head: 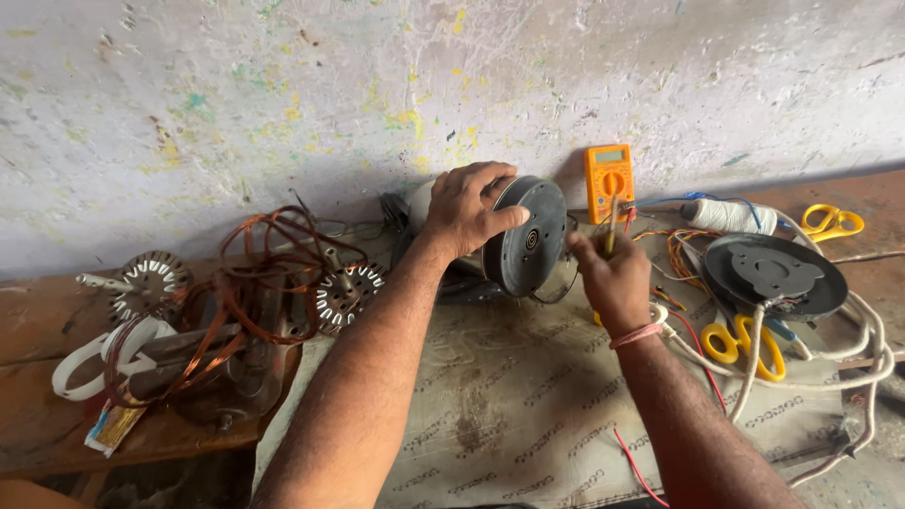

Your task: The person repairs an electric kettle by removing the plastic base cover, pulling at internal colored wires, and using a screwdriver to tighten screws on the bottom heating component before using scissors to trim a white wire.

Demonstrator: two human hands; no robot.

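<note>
1. The grey motor housing (520, 236), a round drum stood on its edge with its flat face towards the camera, sits on the printed sheet (509, 405) close to the paint-flecked wall (283, 94).
2. The left hand (468, 209) lies over the top and near rim of the housing, fingers curled down onto it in a closed, steadying grasp.
3. The right hand (611, 278) is just to the right of the housing, closed around a thin yellow probe (613, 224) that points up towards the orange multimeter (608, 181); a pink band circles that wrist.
4. The multimeter leans upright against the wall, just behind the right hand.
5. To the right lie a black round plate (773, 273), a white spool of thread (728, 216), yellow-handled scissors (745, 344) and a thick white cable (863, 349).
6. More yellow-handled scissors (832, 221) rest near the wall at the far right.
7. To the left, a tangle of copper wire (255, 283) is piled on the wooden bench (38, 405) with 2 slotted metal discs (151, 278) nearby.
</note>
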